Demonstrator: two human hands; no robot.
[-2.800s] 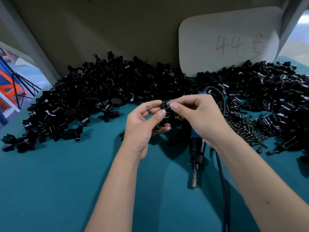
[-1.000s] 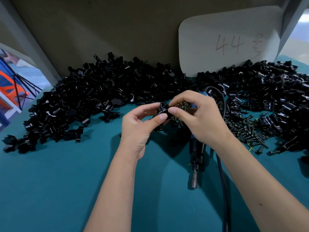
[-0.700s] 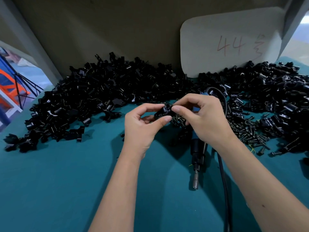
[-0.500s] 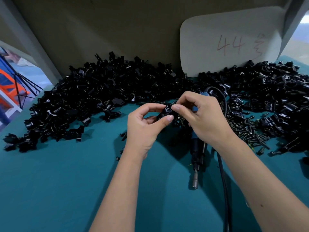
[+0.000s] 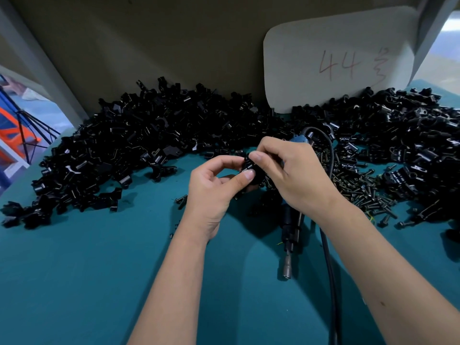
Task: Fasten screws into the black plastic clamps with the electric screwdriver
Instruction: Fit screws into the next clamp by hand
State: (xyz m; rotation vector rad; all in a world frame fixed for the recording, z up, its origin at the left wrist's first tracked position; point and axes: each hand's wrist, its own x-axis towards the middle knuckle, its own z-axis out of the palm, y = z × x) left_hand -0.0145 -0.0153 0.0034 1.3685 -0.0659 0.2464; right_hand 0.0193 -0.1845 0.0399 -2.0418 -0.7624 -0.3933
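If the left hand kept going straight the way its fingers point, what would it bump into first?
Most likely the right hand: the left hand points right and slightly away, already pinching the small black clamp between them. Depth is unclear.

The heaped black plastic clamps [image 5: 154, 143] shone glossy at their edges. The teal worktop [image 5: 74, 282] looked matt, like cloth. The electric screwdriver's bare metal tip [image 5: 287, 268] gleamed dully; its black cable [image 5: 329, 282] looked smooth and rubbery.

Teal table top [image 5: 87, 282] is carrying a big heap of black plastic clamps [image 5: 129, 150] lying across the far side, left to right. Loose screws [image 5: 361, 192] are sitting right of centre. Electric screwdriver [image 5: 290, 230] is lying flat, bit pointing near, cable [image 5: 329, 270] trailing alongside.
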